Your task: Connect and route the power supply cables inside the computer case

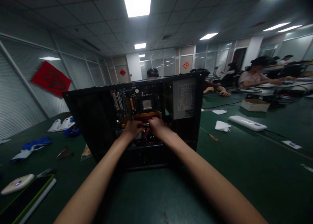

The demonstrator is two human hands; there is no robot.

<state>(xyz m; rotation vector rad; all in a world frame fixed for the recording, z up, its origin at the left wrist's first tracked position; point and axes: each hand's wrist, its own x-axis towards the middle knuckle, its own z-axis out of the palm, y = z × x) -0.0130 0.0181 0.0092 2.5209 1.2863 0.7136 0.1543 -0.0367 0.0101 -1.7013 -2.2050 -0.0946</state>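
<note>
Ceiling lights (137, 4), glass partitions (79, 72), green table (149, 194)

Both hands (132, 128) (157, 126) forward, close together

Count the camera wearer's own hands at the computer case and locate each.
2: the left hand is left of the red cables, the right hand at their upper right; neither is fully hidden.

Big black computer box (91, 123) stands open on green table (156, 198). Left hand (132, 129) and right hand (159, 128) inside, close together, near red wires (146, 135). Screwdriver (213, 137), white power strip (247, 123) lie to right.
</note>
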